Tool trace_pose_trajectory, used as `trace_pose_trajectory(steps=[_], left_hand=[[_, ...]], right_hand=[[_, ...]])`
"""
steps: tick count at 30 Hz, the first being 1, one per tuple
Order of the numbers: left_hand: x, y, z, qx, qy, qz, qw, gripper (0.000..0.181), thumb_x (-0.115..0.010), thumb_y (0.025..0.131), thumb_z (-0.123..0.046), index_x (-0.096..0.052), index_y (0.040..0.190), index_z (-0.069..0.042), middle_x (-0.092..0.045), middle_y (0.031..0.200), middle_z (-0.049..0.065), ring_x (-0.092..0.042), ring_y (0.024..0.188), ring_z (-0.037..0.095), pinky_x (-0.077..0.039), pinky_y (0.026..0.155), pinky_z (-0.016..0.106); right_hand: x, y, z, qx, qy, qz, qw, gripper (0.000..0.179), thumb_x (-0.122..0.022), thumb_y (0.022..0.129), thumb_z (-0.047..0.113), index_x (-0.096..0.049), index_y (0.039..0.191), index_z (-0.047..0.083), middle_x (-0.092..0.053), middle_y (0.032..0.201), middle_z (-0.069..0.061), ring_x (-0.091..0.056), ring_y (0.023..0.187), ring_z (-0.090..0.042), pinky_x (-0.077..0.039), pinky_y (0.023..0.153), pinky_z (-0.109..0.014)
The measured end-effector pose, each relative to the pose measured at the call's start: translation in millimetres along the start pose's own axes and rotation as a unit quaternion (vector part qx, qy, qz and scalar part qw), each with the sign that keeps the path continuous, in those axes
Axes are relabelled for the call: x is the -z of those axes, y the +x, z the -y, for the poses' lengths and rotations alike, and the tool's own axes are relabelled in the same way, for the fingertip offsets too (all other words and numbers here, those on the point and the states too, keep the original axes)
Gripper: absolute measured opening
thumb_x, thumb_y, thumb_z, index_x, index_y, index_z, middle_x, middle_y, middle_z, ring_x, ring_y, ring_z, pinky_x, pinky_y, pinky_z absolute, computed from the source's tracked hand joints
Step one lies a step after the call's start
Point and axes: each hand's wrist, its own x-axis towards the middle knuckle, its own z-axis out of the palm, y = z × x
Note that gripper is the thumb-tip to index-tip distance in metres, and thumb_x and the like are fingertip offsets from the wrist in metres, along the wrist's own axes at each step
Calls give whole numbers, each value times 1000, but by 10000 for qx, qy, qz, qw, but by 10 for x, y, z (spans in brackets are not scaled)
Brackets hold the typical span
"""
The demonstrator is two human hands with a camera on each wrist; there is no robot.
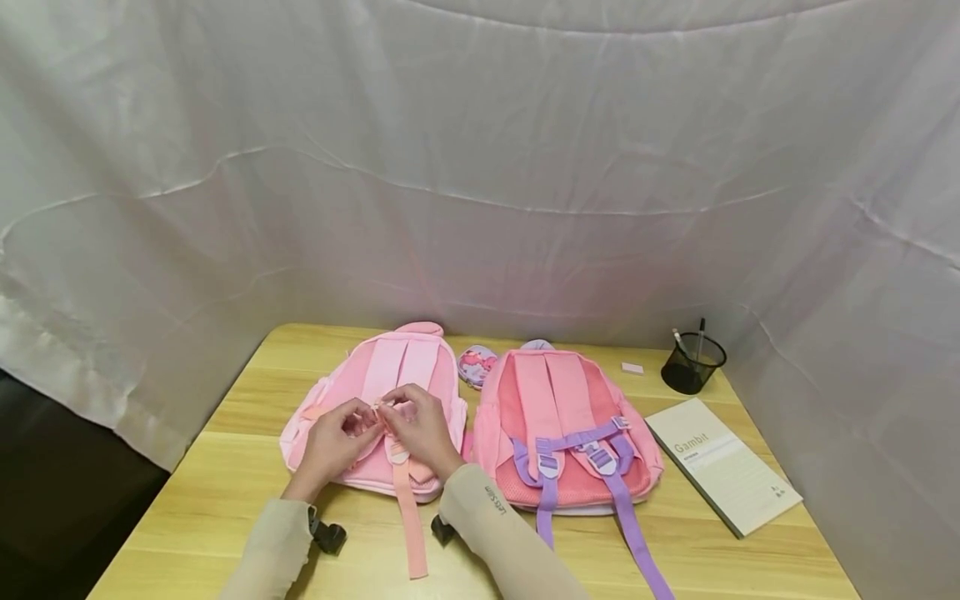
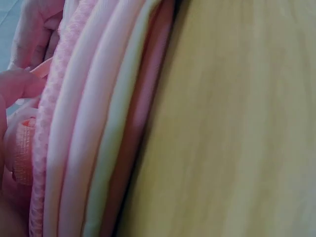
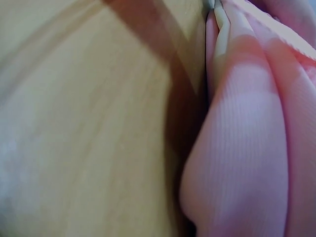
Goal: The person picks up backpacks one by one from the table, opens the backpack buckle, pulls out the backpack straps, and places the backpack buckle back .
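Note:
A light pink backpack (image 1: pixel 350 377) lies on the table with its shoulder straps facing up. Over its middle, my left hand (image 1: pixel 333 442) and right hand (image 1: pixel 422 427) meet fingertip to fingertip, both pinching a thin peach strap (image 2: pixel 42 68). The fingers hide most of the held part, and I cannot tell whether a buckle is on it. A long peach webbing tail (image 1: pixel 409 525) hangs from below the right hand over the table's near side. Beside the left hand, a peach webbing loop (image 2: pixel 23 150) shows in the left wrist view.
A second pink backpack (image 1: pixel 513 379) with purple straps (image 1: pixel 633 533) lies to the right. Between the bags sits a small round pouch (image 1: pixel 476 365). Farther right are an eraser-like block (image 1: pixel 632 367), a black mesh pen cup (image 1: pixel 684 377) and a Gambit notebook (image 1: pixel 723 467). Grey curtains (image 1: pixel 480 183) surround the table.

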Motion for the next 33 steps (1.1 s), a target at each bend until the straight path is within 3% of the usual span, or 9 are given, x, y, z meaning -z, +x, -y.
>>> trace_pose_trajectory(steps=[6, 8, 15, 20, 25, 33], left_hand=[[1, 29, -45, -849, 214, -450, 9951, 16, -85, 83, -16, -71, 84, -22, -63, 74, -9, -56, 69, 8, -46, 65, 25], [-15, 37, -51, -986, 189, -569, 9933, 16, -85, 82, -14, -71, 83, -21, -63, 72, -10, -56, 68, 7, -46, 65, 25], [-66, 8, -19, -511, -473, -486, 9964, 17, -85, 81, -5, -73, 82, -17, -67, 74, -6, -57, 69, 6, -48, 66, 21], [-66, 0, -1, -328, -490, -324, 9977, 15, -84, 83, -7, -72, 82, -17, -66, 74, -4, -56, 69, 6, -47, 66, 21], [-68, 6, 13, -333, -553, -211, 9977, 14, -83, 85, -10, -71, 83, -17, -65, 76, -4, -55, 71, 7, -47, 67, 21], [-37, -2, 42, -215, -1228, -110, 9921, 16, -75, 94, -9, -69, 108, -10, -67, 86, 5, -56, 73, 7, -47, 66, 21]], right_hand=[[-1, 29, -27, 164, -33, -70, 9998, 10, -74, 96, 21, -74, 105, 16, -75, 103, 2, -68, 97, -9, -55, 90, -27], [0, 37, -32, 220, -36, -122, 9997, 10, -74, 96, 22, -74, 105, 16, -75, 103, 2, -69, 98, -9, -55, 90, -27], [3, 19, -28, 206, -11, -146, 9997, 10, -75, 96, 23, -74, 104, 16, -75, 104, 2, -68, 96, -9, -55, 89, -27], [5, 16, -22, 237, -76, -137, 9996, 11, -75, 95, 21, -74, 105, 16, -75, 105, 2, -69, 98, -10, -55, 92, -28], [9, 16, -17, 155, -34, -91, 9998, 12, -76, 95, 20, -74, 107, 16, -75, 106, 1, -69, 102, -10, -55, 94, -28], [3, -4, -11, -19, 47, -115, 9999, 14, -76, 94, 21, -73, 108, 18, -75, 105, 1, -68, 102, -11, -54, 94, -32]])
